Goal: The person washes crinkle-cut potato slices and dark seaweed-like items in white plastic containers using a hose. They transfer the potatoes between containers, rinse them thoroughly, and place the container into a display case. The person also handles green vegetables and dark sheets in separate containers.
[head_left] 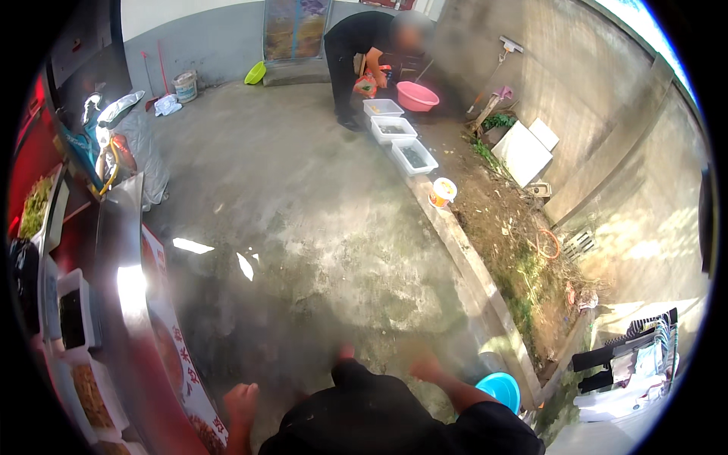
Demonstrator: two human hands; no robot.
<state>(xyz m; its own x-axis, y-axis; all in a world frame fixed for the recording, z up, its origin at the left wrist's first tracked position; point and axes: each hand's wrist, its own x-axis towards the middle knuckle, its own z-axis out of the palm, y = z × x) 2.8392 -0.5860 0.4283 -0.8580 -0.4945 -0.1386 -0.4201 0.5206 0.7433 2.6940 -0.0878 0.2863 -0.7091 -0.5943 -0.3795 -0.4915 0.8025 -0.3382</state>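
My left hand (241, 398) hangs low beside the food stall with its fingers curled into a loose fist. Nothing shows in it. On the other side of my body is my right hand (425, 365), smeared by motion so that its fingers cannot be made out. A blue plastic basin (500, 391) stands on the ground just right of that forearm. Neither hand touches anything I can see. Concrete ground (334, 250) stretches out in front of my feet.
On the left, a stall counter (121, 303) carries white food trays (95, 394). Along the concrete curb (455, 254) stand white tubs (414, 157) and an orange-white bucket (442, 192). A person in black (364, 38) bends beside a pink basin (417, 96). Laundry (629, 371) hangs at right.
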